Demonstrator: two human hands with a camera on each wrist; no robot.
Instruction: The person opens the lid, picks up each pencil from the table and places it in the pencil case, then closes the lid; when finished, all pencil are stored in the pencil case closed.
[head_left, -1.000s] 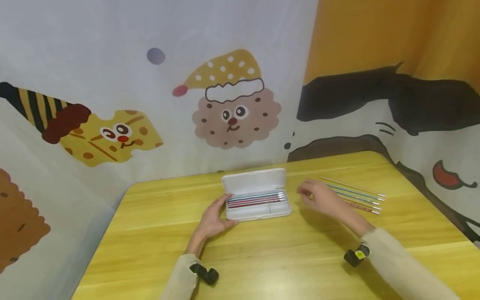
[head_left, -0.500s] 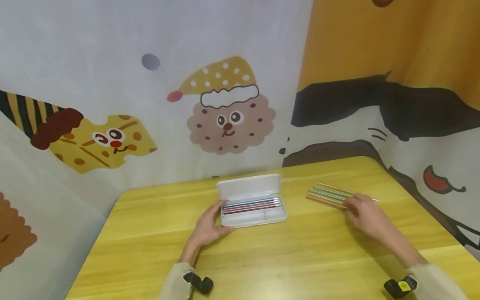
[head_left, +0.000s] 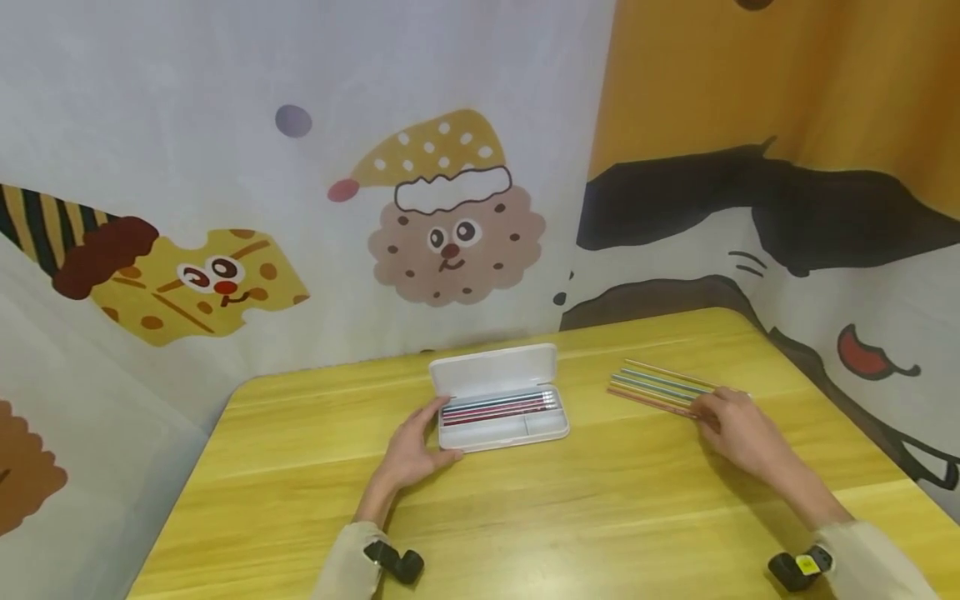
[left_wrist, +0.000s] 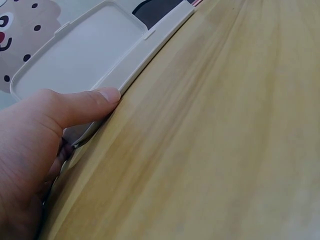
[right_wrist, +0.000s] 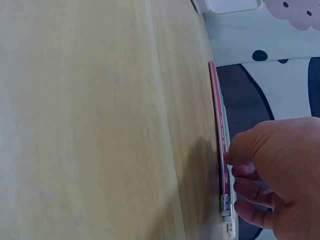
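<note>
A white pencil case lies on the table with its lid raised, and several pencils lie side by side in its long compartment. My left hand grips the case's left end; in the left wrist view the thumb presses its front wall. Further right, several loose pencils lie in a loose row, eraser ends to the right. Over those ends, my right hand pinches the nearest, a red pencil, near its eraser. The hand partly hides the row's right ends.
The yellow wood-grain table reaches back to a cartoon-printed curtain. The case has a smaller front compartment divided into two. A dark device is strapped to each wrist.
My right hand has moved right from beside the case to the eraser ends of the loose pencils, and its fingers have closed there. The left hand stays on the case.
</note>
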